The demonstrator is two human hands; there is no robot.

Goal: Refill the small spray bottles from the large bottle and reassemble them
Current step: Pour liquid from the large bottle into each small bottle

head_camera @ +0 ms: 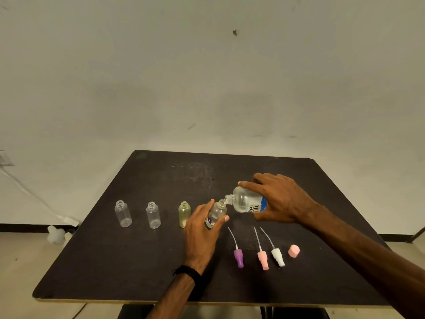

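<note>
Tilting large bottle (247,201) mouth against small bottle (216,214), both held.

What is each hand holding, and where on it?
Left hand grips the small bottle around its body; right hand grips the large bottle around its lower body.

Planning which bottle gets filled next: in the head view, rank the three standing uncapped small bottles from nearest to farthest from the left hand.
1. Yellowish bottle, just left of the left hand.
2. Middle clear bottle, further left.
3. Leftmost clear bottle, toward the table's left edge.
</note>
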